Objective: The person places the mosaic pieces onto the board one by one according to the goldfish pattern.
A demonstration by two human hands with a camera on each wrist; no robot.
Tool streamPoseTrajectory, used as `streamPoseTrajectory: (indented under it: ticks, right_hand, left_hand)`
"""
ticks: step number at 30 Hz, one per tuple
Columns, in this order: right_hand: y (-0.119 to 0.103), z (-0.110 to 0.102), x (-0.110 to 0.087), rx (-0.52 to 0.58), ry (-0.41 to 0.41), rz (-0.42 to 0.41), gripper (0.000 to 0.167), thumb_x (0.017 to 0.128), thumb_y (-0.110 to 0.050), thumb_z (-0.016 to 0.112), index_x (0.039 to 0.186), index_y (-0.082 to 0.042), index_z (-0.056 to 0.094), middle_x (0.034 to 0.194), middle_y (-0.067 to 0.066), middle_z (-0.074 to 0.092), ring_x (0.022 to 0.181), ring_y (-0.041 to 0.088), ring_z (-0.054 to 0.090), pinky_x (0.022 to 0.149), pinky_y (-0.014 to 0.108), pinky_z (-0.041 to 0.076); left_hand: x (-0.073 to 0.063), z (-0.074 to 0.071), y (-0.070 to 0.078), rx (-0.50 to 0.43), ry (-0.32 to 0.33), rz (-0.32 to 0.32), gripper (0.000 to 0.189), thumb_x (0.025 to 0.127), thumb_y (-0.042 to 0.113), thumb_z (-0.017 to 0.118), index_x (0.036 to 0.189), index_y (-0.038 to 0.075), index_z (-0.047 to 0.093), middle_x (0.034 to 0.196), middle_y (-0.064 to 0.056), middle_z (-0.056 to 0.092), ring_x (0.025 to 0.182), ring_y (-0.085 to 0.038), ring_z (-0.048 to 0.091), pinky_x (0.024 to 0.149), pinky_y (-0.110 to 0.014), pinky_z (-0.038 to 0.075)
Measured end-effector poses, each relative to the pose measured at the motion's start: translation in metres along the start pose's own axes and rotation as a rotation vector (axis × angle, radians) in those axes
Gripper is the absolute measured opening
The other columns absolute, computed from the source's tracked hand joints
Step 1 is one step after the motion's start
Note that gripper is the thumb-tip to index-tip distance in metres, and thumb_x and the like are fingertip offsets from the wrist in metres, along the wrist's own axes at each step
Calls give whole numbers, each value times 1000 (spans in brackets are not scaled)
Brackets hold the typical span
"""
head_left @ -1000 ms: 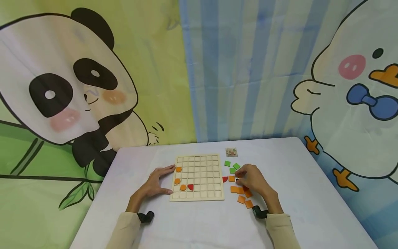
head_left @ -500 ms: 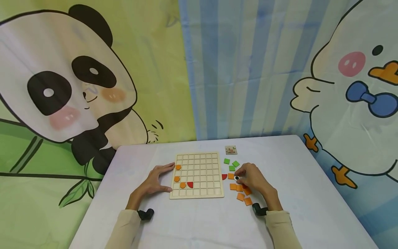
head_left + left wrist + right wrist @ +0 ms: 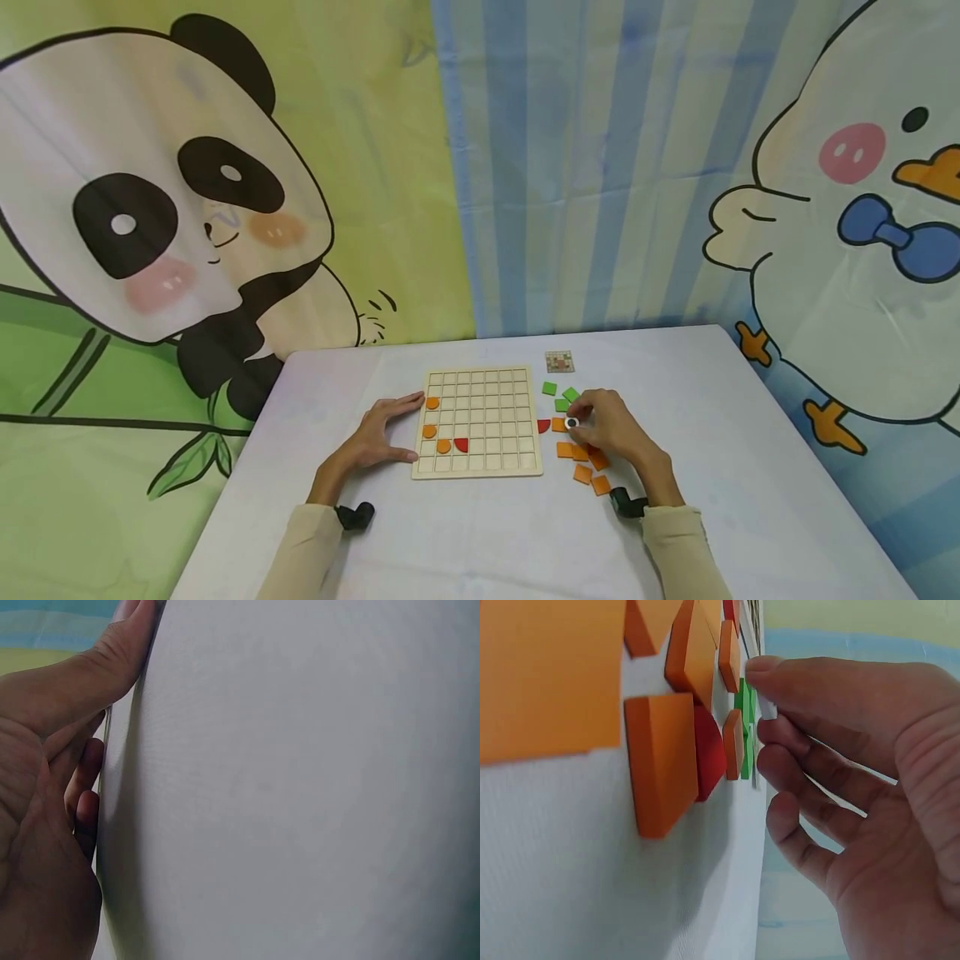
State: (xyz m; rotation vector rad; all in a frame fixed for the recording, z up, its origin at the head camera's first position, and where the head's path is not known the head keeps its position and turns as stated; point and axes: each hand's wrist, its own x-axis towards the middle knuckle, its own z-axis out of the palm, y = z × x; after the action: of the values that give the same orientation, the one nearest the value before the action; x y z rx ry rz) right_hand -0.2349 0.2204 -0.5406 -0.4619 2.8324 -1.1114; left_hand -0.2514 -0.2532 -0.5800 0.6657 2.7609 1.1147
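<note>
On the white table lies a pale wooden grid board (image 3: 495,417) holding several orange discs (image 3: 429,431) and a red quarter-circle piece (image 3: 461,445). My left hand (image 3: 373,435) spreads along its left side, index fingertip and thumb tip right at the edge. Right of the board, my right hand (image 3: 613,427) pinches a small round white piece with a black centre (image 3: 572,423) between thumb and fingers. From the right wrist view, this white piece (image 3: 767,709) appears edge-on under the thumb tip. The palm of that hand hides part of the pile below.
Loose orange squares (image 3: 582,474) lie below and beside my right hand, with green squares (image 3: 549,388) above it. Another red piece (image 3: 543,426) sits against the board's right edge. A small picture card (image 3: 559,361) is farther back. A printed curtain (image 3: 525,167) hangs behind the table.
The round white piece, mostly covered by the fingers at first, now shows face up in my right hand's pinch. My left hand stays at the board's edge.
</note>
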Motion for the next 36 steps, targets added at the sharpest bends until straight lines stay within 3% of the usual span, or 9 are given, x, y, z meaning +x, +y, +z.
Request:
streamPoseTrajectory:
  ticks: [5,15,24,31,36]
  right_hand:
    - [-1,5,1,54,7,-34,19,88,-8,88,106,-5,83,96,6,75,88,21,61,77,28,54]
    - [-8,16,6,82,53,-126,18,84,-6,92,101,-8,85,87,-1,72,81,18,60,74,27,53]
    - [-10,27,9,63,16,-244,20,85,-4,93,103,-7,85,94,2,77,83,20,66,74,26,55]
    - [-18,33,12,52,-6,-261,22,87,-5,91,107,-5,84,99,3,79,87,18,69,78,32,60]
    - [-21,38,18,60,-16,-276,21,88,-5,90,108,-5,84,100,3,79,86,11,67,78,28,58]
  left_hand:
    - [0,0,-1,4,-1,2,109,68,37,105,162,13,54,175,-7,45,149,-40,44,119,-71,27]
    - [2,0,0,1,0,-13,108,69,35,105,162,15,54,175,-6,45,150,-40,43,119,-70,27]
    - [-1,1,1,-7,-1,-9,109,68,35,105,162,14,54,175,-6,44,150,-40,43,121,-71,26]
    - [-1,1,0,1,-3,-13,109,69,36,105,163,15,53,175,-6,44,149,-38,44,121,-71,27]
    - [-1,1,1,-15,-9,-19,109,69,35,105,163,16,53,176,-5,43,150,-39,42,121,-71,25]
